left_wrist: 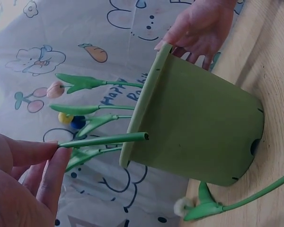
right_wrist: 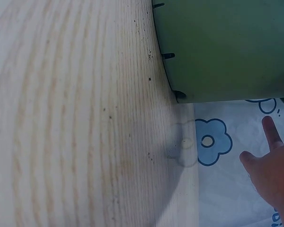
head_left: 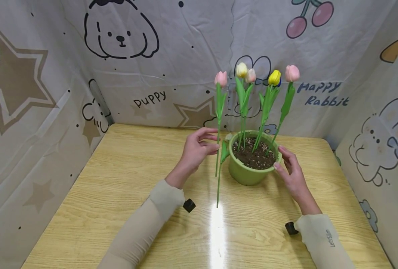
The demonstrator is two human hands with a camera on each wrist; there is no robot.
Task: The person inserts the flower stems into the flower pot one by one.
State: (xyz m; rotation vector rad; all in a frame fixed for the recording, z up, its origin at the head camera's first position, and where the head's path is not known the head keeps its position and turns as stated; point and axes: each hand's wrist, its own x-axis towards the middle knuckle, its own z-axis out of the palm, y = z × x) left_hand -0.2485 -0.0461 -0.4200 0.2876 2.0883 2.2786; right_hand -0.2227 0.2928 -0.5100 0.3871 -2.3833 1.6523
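My left hand [head_left: 197, 147] pinches the thin green stem of a pink tulip [head_left: 221, 79] between thumb and fingers, holding it upright left of the pot. In the left wrist view, the cut end of that stem [left_wrist: 109, 139] overlaps the pot wall. The green flowerpot [head_left: 249, 175] holds dark soil [head_left: 252, 158] with several tulips standing in it: white, pale pink, yellow and pink, plus a blue one mostly hidden behind the yellow. My right hand [head_left: 293, 173] rests against the pot's right side at the rim, fingers fairly straight and spread.
A white tulip [left_wrist: 183, 206] lies on the wooden table [head_left: 135, 168] beside the pot, its stem pointing toward me. Patterned cloth [head_left: 185, 45] hangs behind the table and along both sides.
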